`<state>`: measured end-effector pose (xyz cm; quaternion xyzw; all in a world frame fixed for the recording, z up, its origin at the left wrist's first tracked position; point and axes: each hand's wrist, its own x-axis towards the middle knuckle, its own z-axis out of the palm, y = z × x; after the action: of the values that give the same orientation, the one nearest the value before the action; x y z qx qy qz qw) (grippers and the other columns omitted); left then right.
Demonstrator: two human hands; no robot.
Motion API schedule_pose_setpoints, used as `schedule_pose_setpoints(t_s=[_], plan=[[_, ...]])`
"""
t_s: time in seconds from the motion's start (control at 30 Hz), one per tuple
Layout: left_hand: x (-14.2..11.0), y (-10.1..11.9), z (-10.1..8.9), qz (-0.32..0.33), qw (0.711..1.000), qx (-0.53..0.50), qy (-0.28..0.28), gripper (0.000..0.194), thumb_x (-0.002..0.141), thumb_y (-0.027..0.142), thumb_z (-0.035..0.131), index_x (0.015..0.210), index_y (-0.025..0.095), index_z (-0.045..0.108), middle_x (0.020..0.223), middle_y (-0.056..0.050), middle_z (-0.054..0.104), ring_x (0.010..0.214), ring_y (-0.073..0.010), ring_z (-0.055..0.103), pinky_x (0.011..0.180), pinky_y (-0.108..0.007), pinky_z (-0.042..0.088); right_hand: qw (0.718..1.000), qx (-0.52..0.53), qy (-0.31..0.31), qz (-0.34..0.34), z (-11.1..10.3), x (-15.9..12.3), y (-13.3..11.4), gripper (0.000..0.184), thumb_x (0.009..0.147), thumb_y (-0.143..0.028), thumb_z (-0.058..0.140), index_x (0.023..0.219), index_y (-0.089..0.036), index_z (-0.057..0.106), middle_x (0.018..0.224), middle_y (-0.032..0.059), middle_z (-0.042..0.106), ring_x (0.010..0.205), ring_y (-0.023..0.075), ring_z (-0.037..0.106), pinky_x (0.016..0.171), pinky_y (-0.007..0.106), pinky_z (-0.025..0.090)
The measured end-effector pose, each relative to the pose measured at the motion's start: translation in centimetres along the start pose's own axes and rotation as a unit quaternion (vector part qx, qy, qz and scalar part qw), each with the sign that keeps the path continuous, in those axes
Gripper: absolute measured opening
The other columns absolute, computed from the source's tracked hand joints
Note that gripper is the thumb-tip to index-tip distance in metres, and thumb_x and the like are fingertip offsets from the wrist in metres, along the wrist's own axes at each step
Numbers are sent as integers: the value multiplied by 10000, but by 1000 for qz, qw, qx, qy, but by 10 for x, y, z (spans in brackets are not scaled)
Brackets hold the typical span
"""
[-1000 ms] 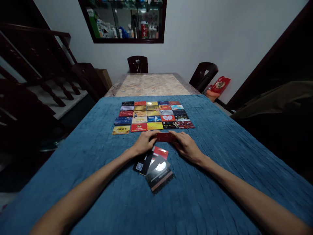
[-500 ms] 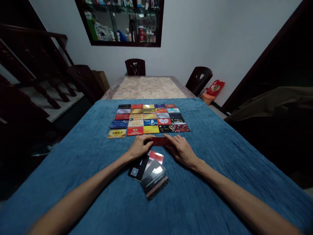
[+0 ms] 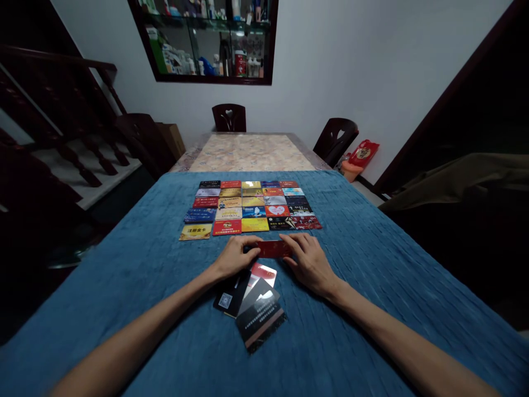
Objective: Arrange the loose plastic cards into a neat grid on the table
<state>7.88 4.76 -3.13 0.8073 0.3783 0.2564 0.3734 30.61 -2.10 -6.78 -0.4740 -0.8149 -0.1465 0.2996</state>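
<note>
Between my two hands is a dark red card [image 3: 273, 249], pinched at its left end by my left hand [image 3: 237, 255] and at its right end by my right hand [image 3: 306, 258]. Just beyond it lie colourful plastic cards in close rows, among them a gold card [image 3: 195, 231] at the front left and a red card with a white heart [image 3: 277, 211]. On my side of the hands several loose cards overlap: a black card with a square code [image 3: 230, 295], a red and white card [image 3: 264, 272], and a dark striped card [image 3: 260, 320] on top.
A blue cloth [image 3: 347, 331] covers the near part of the table, and a patterned tabletop [image 3: 252, 151] shows beyond. Dark wooden chairs stand around it, one [image 3: 230, 118] at the far end. An orange bin [image 3: 350, 171] and red bag [image 3: 365, 153] are at the far right.
The card stays between both hands, its red face now turned a little more towards me. The whole view has shifted slightly as my head moved; the laid-out cards keep their places.
</note>
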Motion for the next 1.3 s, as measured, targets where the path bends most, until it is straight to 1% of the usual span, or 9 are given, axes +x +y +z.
schedule_pose_setpoints(t_s=[0.2, 0.4, 0.53, 0.63, 0.83, 0.97, 1.1, 1.2, 1.3], plan=[[-1, 3, -1, 3, 1000, -11, -8, 260, 816, 165, 557, 977, 167, 761, 938, -30, 776, 880, -193, 688, 834, -300, 521, 1000, -10, 1, 0, -3, 1, -2, 530, 881, -161, 628, 1391, -190, 487, 1181, 159, 608, 1054, 297, 546, 820, 437, 496], [-1, 2, 0, 4, 999, -26, -21, 297, 828, 145, 532, 1012, 183, 761, 910, -18, 769, 853, -183, 675, 816, -292, 518, 1000, -24, 3, 3, -5, 2, -3, 517, 891, -158, 609, 1391, -215, 491, 1181, 146, 601, 1039, 292, 547, 807, 429, 499], [-1, 1, 1, -2, 1000, -21, -22, 282, 824, 151, 534, 987, 171, 764, 883, -20, 761, 824, -181, 663, 783, -281, 509, 999, -49, 10, -17, -5, 3, -1, 416, 902, -170, 598, 1316, -181, 552, 1145, 150, 615, 1018, 284, 547, 792, 412, 495], [-2, 1, 1, -2, 999, -27, -22, 271, 827, 155, 535, 972, 161, 764, 892, -26, 758, 835, -179, 663, 799, -279, 505, 997, -61, 14, -37, -6, 3, 0, 367, 917, -198, 588, 1282, -152, 575, 1122, 153, 625, 995, 277, 552, 775, 403, 490], [-2, 5, 0, -13, 998, -44, -31, 273, 836, 152, 526, 978, 159, 760, 897, -29, 754, 846, -180, 662, 814, -287, 504, 997, -65, 6, -32, -7, 3, 1, 475, 899, -191, 600, 1370, -191, 538, 1193, 157, 603, 1084, 302, 533, 847, 438, 496], [-2, 5, 1, -9, 998, -52, -27, 267, 828, 149, 529, 972, 154, 754, 913, -32, 753, 862, -180, 658, 825, -288, 508, 996, -77, 19, -42, -8, 3, 2, 441, 907, -191, 590, 1347, -188, 565, 1194, 161, 593, 1083, 306, 522, 864, 454, 503], [-2, 5, 2, -11, 999, -46, -23, 256, 828, 166, 530, 961, 154, 748, 897, -32, 751, 854, -181, 654, 794, -277, 515, 995, -79, 27, -53, -7, 4, 3, 461, 931, -163, 530, 1392, -188, 534, 1186, 159, 603, 1101, 297, 523, 869, 443, 501], [-3, 4, 3, -7, 1000, -22, -19, 243, 833, 178, 527, 945, 160, 742, 880, -26, 748, 841, -178, 655, 789, -273, 514, 994, -87, 23, -67, -7, 5, 5, 474, 940, -127, 486, 1410, -186, 512, 1186, 154, 616, 1096, 281, 533, 867, 428, 502], [-4, 4, 6, 3, 1000, -2, -2, 256, 835, 163, 523, 1000, 165, 720, 903, -30, 750, 828, -174, 669, 792, -272, 511, 991, -109, 10, -81, -8, 6, 9, 435, 952, -129, 467, 1381, -160, 527, 1194, 164, 621, 1087, 283, 533, 853, 425, 507]])
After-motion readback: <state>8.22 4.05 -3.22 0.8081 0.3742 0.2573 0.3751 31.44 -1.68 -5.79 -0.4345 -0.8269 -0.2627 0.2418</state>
